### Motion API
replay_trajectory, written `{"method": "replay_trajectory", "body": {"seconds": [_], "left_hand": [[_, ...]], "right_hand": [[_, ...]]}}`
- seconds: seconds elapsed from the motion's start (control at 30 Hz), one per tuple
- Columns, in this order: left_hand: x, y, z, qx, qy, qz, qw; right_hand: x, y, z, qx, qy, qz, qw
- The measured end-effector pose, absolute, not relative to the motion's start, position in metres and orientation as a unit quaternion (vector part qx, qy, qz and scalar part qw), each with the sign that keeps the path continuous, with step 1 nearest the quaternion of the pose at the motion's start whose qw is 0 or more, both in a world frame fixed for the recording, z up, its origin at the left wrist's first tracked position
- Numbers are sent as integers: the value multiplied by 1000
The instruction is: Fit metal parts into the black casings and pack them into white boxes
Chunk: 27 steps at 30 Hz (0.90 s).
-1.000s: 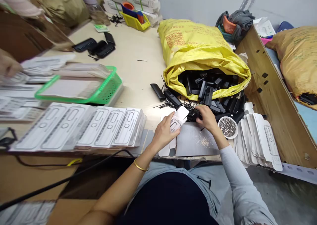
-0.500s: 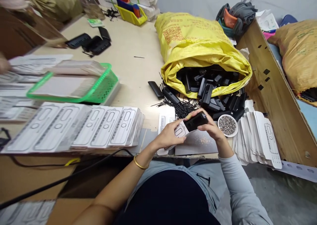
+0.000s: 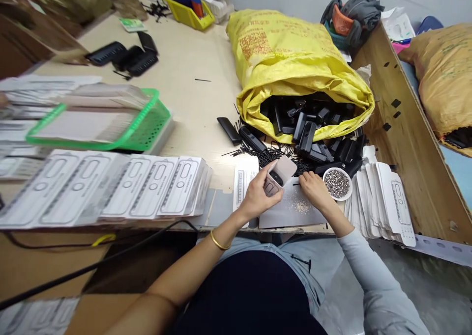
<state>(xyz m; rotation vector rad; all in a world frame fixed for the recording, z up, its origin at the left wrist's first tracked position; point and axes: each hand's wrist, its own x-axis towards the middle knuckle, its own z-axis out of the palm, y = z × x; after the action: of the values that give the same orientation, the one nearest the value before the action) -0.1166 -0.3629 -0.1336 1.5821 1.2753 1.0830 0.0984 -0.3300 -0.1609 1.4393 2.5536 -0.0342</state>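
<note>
My left hand (image 3: 259, 196) is closed around a small white printed box (image 3: 273, 187), tilted with its end flap (image 3: 285, 167) raised. Inside the box's open end shows a black plastic case (image 3: 276, 178). My right hand (image 3: 315, 190) has its fingertips pinched together at the near edge of a pile of thin black rods (image 3: 271, 154); what lies between them is too small to make out. Just right of that hand stands a white bowl (image 3: 349, 193) of small metal screws. Beneath both hands lies a grey sheet (image 3: 283, 218) with tiny pale grains on it.
Black plastic cases (image 3: 308, 137) spill from a yellow sack (image 3: 273, 45). Flat white cartons (image 3: 383, 202) stand stacked at right, beside a wooden side board (image 3: 416, 158). Filled white boxes (image 3: 147, 187) line the left front edge, before a green basket (image 3: 155, 114). A black cable (image 3: 121, 259) hangs below.
The black case has gone into the white box in my left hand. My right hand has let go of the case and moved down to the rods. The view has shifted slightly.
</note>
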Motion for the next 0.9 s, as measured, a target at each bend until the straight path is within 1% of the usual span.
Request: {"method": "replay_trajectory", "body": {"seconds": [0.07,0.1,0.13,0.17,0.27,0.3,0.33,0.37,0.4,0.5,0.53,0.6,0.67,0.73,0.83,0.9], "left_hand": [[-106,-363,-133,632,509,438,388],[-102,-363,-133,635,508,440,380],[-99,-363,-132,638,506,443,375],[-97,-363,-132,641,504,445,371],[-93,-364,-133,653,497,444,361],[-92,-364,-133,657,494,444,357],[-92,-364,-134,659,492,445,355],[-91,-363,-134,661,489,447,352],[-91,-363,-134,663,486,449,349],[-92,-363,-135,663,483,457,344],[-93,-364,-135,662,483,458,345],[-93,-365,-137,666,475,457,349],[-92,-366,-139,681,454,451,356],[-92,-367,-142,690,429,451,370],[-93,-367,-142,656,408,465,433],[-93,-367,-140,629,404,470,469]], "right_hand": [[100,-324,-155,494,862,-62,93],[102,-321,-149,504,855,-106,65],[104,-319,-142,520,840,-156,13],[105,-318,-133,536,816,-209,-65],[99,-325,-103,538,684,-326,-369],[94,-329,-94,521,641,-341,-448],[88,-335,-86,505,613,-343,-502],[81,-340,-81,496,606,-333,-525],[75,-345,-79,491,621,-318,-521],[62,-353,-85,495,690,-267,-455],[60,-353,-90,503,689,-258,-453],[55,-352,-102,520,643,-279,-488],[48,-350,-114,532,586,-326,-517],[36,-351,-124,538,561,-329,-537],[21,-360,-132,493,623,-215,-567],[17,-366,-132,449,674,-170,-562]]}}
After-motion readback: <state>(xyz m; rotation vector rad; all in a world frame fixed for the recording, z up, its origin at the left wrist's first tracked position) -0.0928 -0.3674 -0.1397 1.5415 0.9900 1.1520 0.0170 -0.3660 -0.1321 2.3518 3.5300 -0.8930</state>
